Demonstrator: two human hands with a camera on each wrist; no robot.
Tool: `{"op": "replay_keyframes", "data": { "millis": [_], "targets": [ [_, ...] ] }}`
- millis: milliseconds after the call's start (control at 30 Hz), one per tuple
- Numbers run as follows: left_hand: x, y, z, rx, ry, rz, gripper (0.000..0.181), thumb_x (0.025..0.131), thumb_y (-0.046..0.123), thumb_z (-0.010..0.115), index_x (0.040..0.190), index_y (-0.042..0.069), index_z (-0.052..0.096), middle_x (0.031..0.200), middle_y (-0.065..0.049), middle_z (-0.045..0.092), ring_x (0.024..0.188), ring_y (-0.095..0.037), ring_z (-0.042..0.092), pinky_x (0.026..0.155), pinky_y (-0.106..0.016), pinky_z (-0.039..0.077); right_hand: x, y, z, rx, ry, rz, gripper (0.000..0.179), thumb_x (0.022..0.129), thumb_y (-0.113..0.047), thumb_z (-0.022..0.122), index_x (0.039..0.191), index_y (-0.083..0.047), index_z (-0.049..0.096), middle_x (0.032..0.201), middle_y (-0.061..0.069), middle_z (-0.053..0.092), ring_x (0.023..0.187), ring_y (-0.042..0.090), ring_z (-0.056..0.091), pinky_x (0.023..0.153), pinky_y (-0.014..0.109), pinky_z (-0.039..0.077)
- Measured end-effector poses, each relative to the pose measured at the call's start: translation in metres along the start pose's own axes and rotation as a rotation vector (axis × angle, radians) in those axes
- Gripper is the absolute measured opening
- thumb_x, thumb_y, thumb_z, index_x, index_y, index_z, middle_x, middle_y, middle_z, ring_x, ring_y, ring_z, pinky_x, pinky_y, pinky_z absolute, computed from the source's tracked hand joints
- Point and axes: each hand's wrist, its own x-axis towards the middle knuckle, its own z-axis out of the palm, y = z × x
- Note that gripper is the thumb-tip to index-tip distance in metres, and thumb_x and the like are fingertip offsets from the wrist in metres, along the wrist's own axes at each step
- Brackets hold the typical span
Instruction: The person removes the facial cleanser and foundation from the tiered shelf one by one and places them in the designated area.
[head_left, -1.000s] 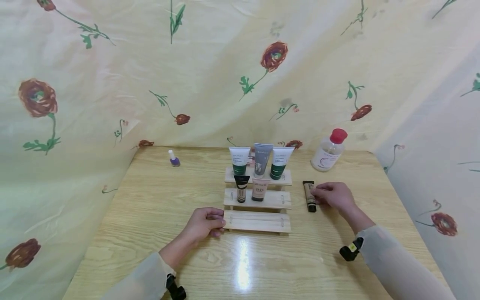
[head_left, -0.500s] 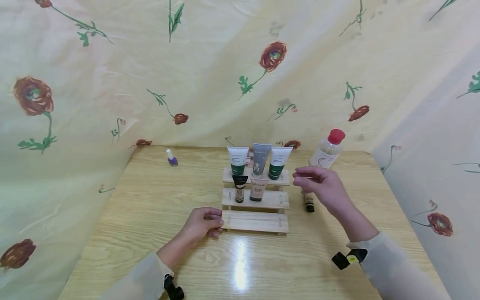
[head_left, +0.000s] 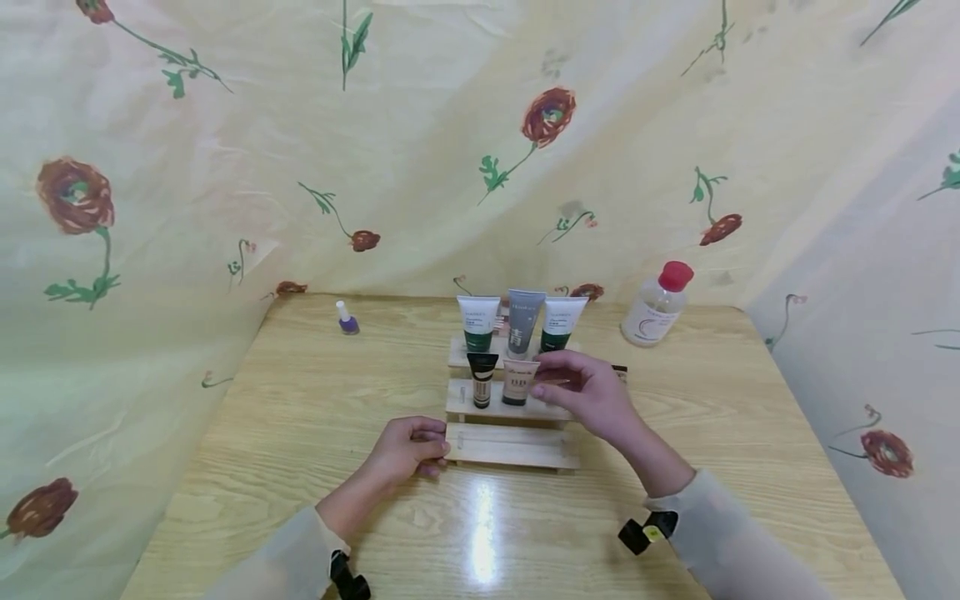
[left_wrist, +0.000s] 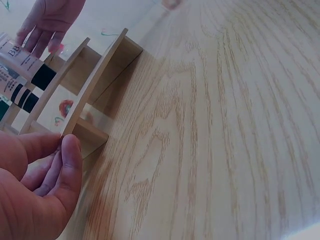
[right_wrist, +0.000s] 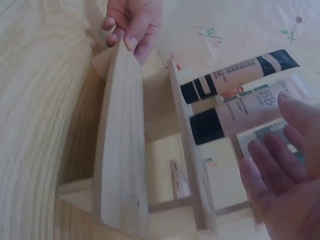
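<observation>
The left hand [head_left: 405,448] pinches the wooden rack [head_left: 513,448] at its lowest step's left end. We see the right hand [head_left: 592,393], loose-fingered and gripping nothing, nearer to the pink tube [head_left: 517,383] and just right of it. That tube stands cap-down on the middle step, long axis upright; we cannot tell whether they touch. The slimmer black tube [head_left: 482,385] stands just left.

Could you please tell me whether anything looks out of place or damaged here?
Nothing looks spilled or damaged. The one oddity is a dark-ended item, apparently a tube, on the table right of the wooden rack, mostly hidden by the right hand, while five tubes stand upright on the rack's tiers.
</observation>
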Motion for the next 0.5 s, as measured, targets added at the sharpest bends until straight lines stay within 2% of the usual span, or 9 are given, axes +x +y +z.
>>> {"op": "replay_keyframes", "data": {
  "millis": [133, 500],
  "targets": [
    [0.0, 0.0, 0.0, 0.004, 0.001, 0.001, 0.039, 0.093, -0.005, 0.069, 0.128, -0.015, 0.057, 0.102, -0.013, 0.066, 0.075, -0.019, 0.071, 0.062, -0.029, 0.064, 0.002, 0.0, 0.007, -0.014, 0.011, 0.008, 0.036, 0.088, -0.025, 0.083, 0.122, -0.02, 0.072, 0.121, 0.002, 0.072, 0.108, 0.022, 0.071, 0.087, 0.028, 0.063],
    [0.001, 0.0, 0.0, 0.007, -0.001, -0.009, 0.04, 0.092, -0.003, 0.071, 0.129, -0.013, 0.058, 0.103, -0.013, 0.065, 0.075, -0.019, 0.071, 0.061, -0.029, 0.064, 0.006, 0.003, 0.016, -0.003, 0.043, 0.006, 0.026, 0.089, -0.016, 0.082, 0.113, -0.01, 0.072, 0.109, 0.01, 0.073, 0.093, 0.021, 0.072, 0.078, 0.028, 0.064]
  ]
}}
